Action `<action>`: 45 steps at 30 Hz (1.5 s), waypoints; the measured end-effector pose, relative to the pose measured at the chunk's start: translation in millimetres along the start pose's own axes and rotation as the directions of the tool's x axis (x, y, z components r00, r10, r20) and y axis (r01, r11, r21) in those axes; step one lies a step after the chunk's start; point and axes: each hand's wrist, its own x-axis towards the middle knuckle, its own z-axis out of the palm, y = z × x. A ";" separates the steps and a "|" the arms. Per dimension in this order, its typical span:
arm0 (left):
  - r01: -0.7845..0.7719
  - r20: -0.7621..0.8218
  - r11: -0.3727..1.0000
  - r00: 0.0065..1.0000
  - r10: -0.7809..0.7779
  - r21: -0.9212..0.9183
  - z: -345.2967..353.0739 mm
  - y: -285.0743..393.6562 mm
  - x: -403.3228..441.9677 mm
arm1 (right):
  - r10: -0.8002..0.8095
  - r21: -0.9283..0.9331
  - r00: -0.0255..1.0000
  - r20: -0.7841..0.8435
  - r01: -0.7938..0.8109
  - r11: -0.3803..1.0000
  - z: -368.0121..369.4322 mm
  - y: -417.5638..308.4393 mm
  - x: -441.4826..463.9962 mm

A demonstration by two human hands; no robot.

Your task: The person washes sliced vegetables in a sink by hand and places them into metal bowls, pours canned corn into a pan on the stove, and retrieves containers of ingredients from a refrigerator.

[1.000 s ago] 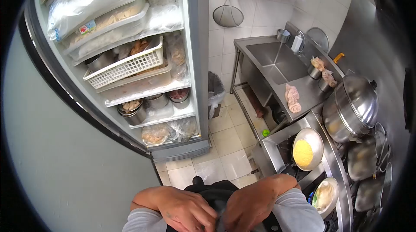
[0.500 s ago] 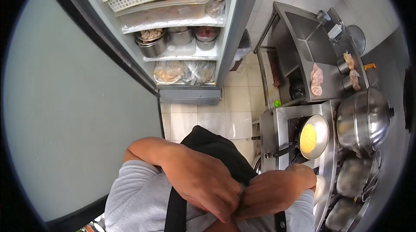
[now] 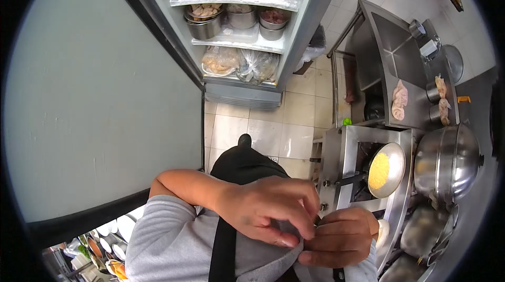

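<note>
Close together in front of the chest are my left hand (image 3: 273, 208) and my right hand (image 3: 339, 237). The left hand's thumb and fingers curl inward beside the right hand; what they pinch is too small to make out. A raised fold of the grey shirt (image 3: 173, 234) runs to my right hand, whose fingers are bent and closed on it. A black apron strap (image 3: 224, 245) crosses the shirt, and black cloth (image 3: 244, 163) lies below the hands.
An open fridge (image 3: 242, 100) holds metal pots and bags. Its grey door (image 3: 115, 103) spans the left. To the right are a sink (image 3: 397, 42), a stove with a pan (image 3: 397, 166) of yellow food, and a large steamer (image 3: 444, 163). Dishes (image 3: 126, 228) show at lower left.
The view has tilted down and turned, so the fridge sits higher and the lower-left dishes show more. My left hand has lifted slightly and its thumb and fingers have spread a little.
</note>
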 end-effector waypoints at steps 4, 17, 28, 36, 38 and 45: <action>-0.043 0.090 0.996 0.995 0.049 -0.074 4.2 -1.3 -13.2 | -0.095 0.014 0.994 0.062 0.095 0.995 -2.0 6.0 -1.4; -0.173 0.046 0.982 0.983 0.177 -0.077 -57.5 -8.9 -18.9 | -0.137 -0.146 0.990 -0.029 0.131 0.980 19.6 60.6 40.6; -0.282 0.177 0.959 0.945 0.275 0.017 -148.1 -16.4 -13.0 | 0.098 0.568 0.995 -0.016 -0.072 0.820 33.9 179.9 62.0; 0.397 -0.553 0.834 0.625 -0.551 -0.384 -247.6 -147.5 -55.8 | 0.614 -0.156 0.471 -0.633 -0.855 0.495 116.3 463.0 37.0; 0.521 -0.655 0.773 0.448 -0.608 -0.362 -286.4 -206.6 -77.6 | 0.586 -0.316 0.508 -0.632 -0.858 0.404 130.7 521.6 10.5; 0.240 -0.593 0.680 0.346 -0.727 -0.693 -342.6 -303.4 -79.1 | 0.595 -0.334 0.512 -0.619 -0.858 0.391 114.2 537.7 5.8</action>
